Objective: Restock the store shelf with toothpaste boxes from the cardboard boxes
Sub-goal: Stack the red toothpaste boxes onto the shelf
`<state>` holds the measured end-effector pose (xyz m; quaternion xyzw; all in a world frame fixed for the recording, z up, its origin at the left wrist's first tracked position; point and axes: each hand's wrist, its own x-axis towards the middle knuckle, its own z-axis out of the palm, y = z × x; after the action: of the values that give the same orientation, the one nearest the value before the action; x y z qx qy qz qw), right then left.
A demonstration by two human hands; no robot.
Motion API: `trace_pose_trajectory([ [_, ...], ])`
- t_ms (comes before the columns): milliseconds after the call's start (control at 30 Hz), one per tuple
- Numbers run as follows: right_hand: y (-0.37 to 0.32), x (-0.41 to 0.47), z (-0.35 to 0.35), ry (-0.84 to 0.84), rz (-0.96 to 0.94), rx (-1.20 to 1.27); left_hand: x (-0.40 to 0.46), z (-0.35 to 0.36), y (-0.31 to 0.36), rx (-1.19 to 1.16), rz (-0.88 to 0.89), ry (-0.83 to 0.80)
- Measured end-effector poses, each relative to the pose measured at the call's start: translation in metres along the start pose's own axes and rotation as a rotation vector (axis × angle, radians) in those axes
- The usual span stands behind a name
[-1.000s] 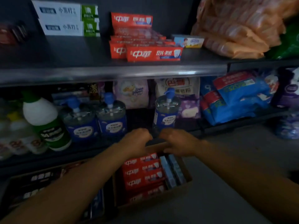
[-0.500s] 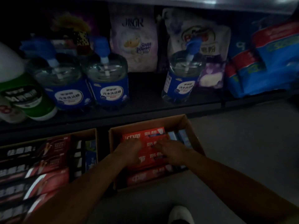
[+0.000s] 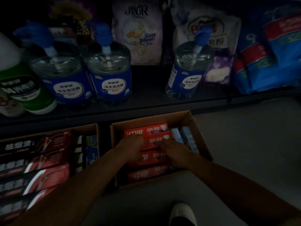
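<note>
While reaching down, both hands (image 3: 132,148) rest on red toothpaste boxes (image 3: 147,132).

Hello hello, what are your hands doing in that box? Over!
Left hand and right hand both down on the red toothpaste boxes in the cardboard box. Grip unclear, nothing lifted. Nothing in the way.

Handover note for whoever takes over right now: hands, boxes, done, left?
Left hand and right hand: both rest on the red toothpaste boxes in the right cardboard box; grip not clear, nothing lifted.
Left cardboard box holds dark red toothpaste boxes.
Done: cannot tell; the toothpaste shelf is out of view.
Left: lift out red boxes, shelve them.
</note>
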<state>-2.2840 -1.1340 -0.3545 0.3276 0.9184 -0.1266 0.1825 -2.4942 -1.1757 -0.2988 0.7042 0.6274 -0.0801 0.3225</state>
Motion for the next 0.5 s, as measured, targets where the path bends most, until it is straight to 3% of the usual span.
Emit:
trace_pose_trajectory([
  [300, -0.009, 0.001, -0.01, -0.04, 0.019, 0.001, -0.002, -0.013, -0.001, -0.01, 0.044, 0.011],
  [500, -0.011, -0.017, -0.052, 0.035, 0.034, -0.015, -0.027, -0.06, 0.005, 0.028, 0.111, 0.02],
])
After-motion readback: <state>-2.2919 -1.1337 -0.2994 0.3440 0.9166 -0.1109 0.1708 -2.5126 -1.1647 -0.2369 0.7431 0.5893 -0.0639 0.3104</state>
